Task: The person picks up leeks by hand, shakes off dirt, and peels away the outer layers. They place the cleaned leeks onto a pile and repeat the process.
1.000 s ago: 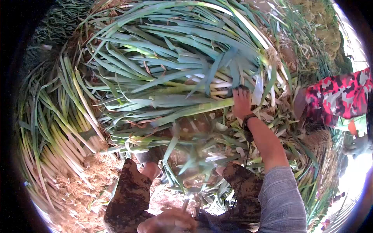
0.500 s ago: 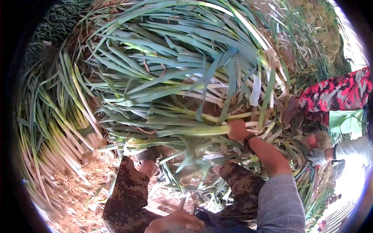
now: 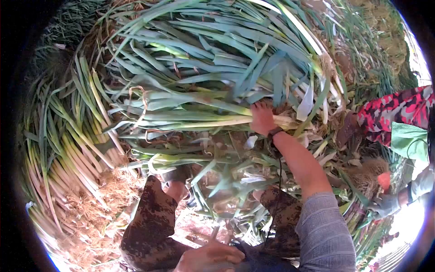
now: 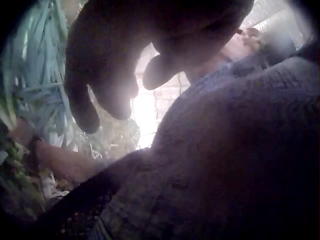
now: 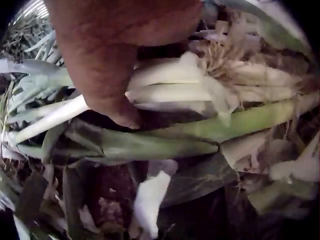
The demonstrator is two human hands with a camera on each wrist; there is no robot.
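In the head view my right hand [image 3: 263, 120] grips a few long green onions [image 3: 213, 123] around their pale stalks, leaves pointing left and root ends right. The right wrist view shows the thumb and curled fingers of that right hand [image 5: 112, 65] over the white stalks [image 5: 170, 92]. A large heap of green onions [image 3: 213, 59] lies just beyond. My left hand [image 3: 210, 257] hangs by my lap, away from the onions. Close up in the left wrist view, the fingers of this left hand [image 4: 105, 65] are dark, loosely bent, with nothing between them.
At the left, a row of green onions [image 3: 68, 158] lies with its roots [image 3: 104, 190] toward me. Peeled leaves [image 3: 253, 179] litter the ground between my legs and the heap. Another person's camouflage sleeve or trouser leg [image 3: 398, 111] and gloved hand [image 3: 384, 205] are at the right.
My right hand first drew toward my legs from the heap's near edge, then moved back away and left with green onions in its grip. The left hand stays by my lap.
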